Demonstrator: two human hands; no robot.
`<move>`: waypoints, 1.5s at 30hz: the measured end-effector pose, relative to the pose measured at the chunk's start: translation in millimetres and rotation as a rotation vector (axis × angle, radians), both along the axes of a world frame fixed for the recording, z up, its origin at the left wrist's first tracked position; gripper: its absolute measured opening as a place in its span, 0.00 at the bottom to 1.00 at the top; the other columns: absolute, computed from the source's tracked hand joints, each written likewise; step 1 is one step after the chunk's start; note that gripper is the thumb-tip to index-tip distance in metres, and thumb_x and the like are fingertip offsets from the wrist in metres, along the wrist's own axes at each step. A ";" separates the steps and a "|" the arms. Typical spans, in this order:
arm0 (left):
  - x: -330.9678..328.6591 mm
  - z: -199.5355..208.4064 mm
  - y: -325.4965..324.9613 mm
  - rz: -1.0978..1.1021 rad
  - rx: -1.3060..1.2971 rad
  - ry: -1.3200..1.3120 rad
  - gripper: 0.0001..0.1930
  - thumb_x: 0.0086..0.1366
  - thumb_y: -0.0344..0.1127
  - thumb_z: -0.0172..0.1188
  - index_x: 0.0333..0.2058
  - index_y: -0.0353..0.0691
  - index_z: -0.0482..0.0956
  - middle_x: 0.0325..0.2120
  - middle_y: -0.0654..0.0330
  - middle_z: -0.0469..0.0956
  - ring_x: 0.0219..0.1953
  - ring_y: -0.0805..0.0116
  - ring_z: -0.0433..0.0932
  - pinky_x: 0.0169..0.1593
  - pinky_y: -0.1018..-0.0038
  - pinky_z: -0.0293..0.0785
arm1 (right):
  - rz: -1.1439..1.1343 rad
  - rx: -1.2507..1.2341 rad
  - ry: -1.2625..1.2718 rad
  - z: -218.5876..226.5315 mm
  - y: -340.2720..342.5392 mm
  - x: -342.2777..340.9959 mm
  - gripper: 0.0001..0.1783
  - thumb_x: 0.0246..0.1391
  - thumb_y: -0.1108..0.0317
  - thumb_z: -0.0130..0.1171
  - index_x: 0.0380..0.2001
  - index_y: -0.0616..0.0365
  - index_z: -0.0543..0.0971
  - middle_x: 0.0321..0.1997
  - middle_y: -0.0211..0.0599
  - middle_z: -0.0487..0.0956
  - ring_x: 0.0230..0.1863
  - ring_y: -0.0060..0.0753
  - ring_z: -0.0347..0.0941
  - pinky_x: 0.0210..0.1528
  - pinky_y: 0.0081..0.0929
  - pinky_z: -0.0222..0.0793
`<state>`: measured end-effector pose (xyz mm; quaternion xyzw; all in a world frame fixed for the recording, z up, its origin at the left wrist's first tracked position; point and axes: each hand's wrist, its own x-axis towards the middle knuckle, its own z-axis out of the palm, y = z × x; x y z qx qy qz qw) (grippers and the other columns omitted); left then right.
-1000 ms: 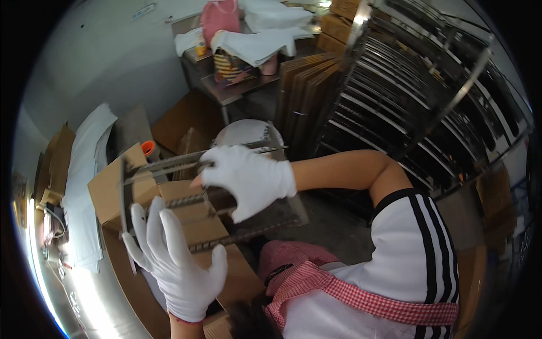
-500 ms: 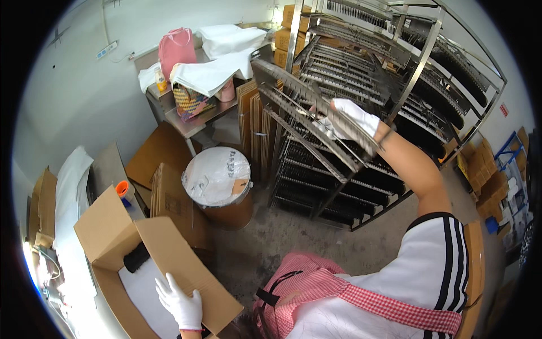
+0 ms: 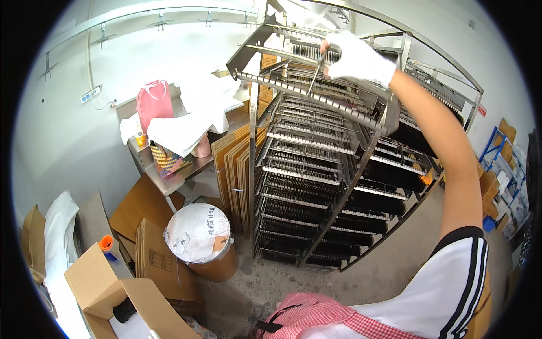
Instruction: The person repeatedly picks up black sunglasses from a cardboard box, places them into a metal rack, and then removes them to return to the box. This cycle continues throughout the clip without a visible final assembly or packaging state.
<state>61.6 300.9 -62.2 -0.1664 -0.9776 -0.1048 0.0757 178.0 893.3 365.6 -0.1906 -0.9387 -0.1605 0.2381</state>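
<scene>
My right hand (image 3: 361, 59), in a white glove, is raised high at the upper middle. Its fingers curl round the thin crossbar of an empty metal rack frame (image 3: 336, 106), which has slotted rails and flat end plates. The frame is held up against the top of a tall metal trolley (image 3: 350, 220), whose tiers carry similar slotted frames with rows of dark pieces. Of my left hand (image 3: 153, 334), only what looks like a sliver of white glove shows at the lower edge, beside an open cardboard box (image 3: 164, 311). A black bristly bundle (image 3: 124, 311) lies inside that box.
A lidded drum (image 3: 200, 234) stands left of the trolley, with flattened cardboard (image 3: 231, 169) behind it. The steel table (image 3: 180, 179) holds a pink bag (image 3: 155, 104), white sheets and a woven basket. Blue shelving (image 3: 499, 164) with boxes is at the far right.
My right hand has lifted the rack frame up and away, turning it to lie across the trolley's top. My left hand has dropped almost out of view as the view shifted upward.
</scene>
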 end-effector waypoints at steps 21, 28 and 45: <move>-6.2 -39.3 -1.4 0.143 0.096 -0.042 0.33 0.46 0.33 0.72 0.54 0.34 0.75 0.44 0.41 0.78 0.47 0.42 0.77 0.52 0.57 0.73 | 0.313 -0.054 0.270 -63.5 141.5 -37.0 0.15 0.57 0.63 0.60 0.45 0.55 0.80 0.47 0.42 0.74 0.42 0.38 0.73 0.42 0.33 0.73; -10.5 -81.4 -27.3 0.200 0.160 -0.029 0.35 0.47 0.31 0.72 0.56 0.32 0.71 0.49 0.45 0.75 0.54 0.46 0.72 0.60 0.59 0.67 | -0.357 -0.229 -0.149 -354.7 124.5 -39.2 0.35 0.63 0.42 0.53 0.62 0.58 0.70 0.49 0.52 0.80 0.52 0.45 0.78 0.57 0.41 0.75; -19.8 -29.6 -35.2 0.117 0.379 -0.232 0.44 0.60 0.35 0.66 0.68 0.28 0.52 0.67 0.39 0.57 0.69 0.45 0.57 0.71 0.59 0.52 | 0.296 -1.400 -0.392 -331.6 -77.4 -14.5 0.07 0.54 0.69 0.62 0.30 0.64 0.80 0.26 0.27 0.77 0.32 0.17 0.70 0.38 0.21 0.69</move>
